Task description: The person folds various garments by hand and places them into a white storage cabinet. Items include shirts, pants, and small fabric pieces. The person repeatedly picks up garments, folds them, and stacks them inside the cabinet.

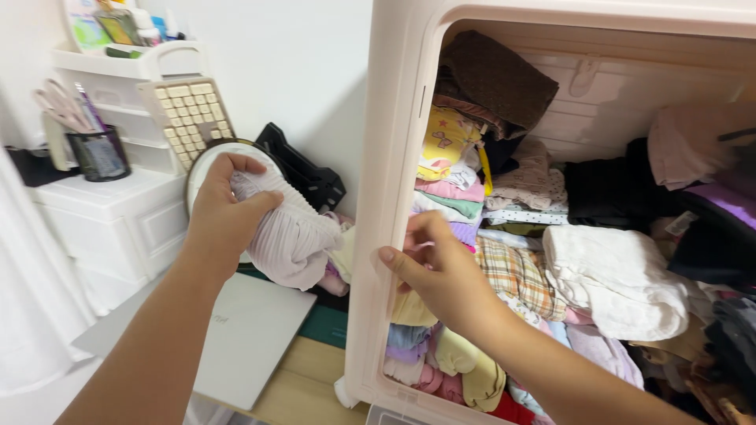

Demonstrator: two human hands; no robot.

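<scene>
My left hand grips a pale lilac ribbed garment, holding it bunched in the air left of a cream plastic storage cabinet. My right hand reaches into the cabinet's open front, fingers resting on a stack of folded clothes in pink, green, yellow and plaid. A white folded cloth lies to the right of that stack, and a brown knit garment sits on top.
A closed silver laptop lies on a wooden surface below my left arm. Behind it stand a white drawer unit, a dark pen cup, a cream keyboard leaning upright and a round mirror. Dark clothes fill the cabinet's right side.
</scene>
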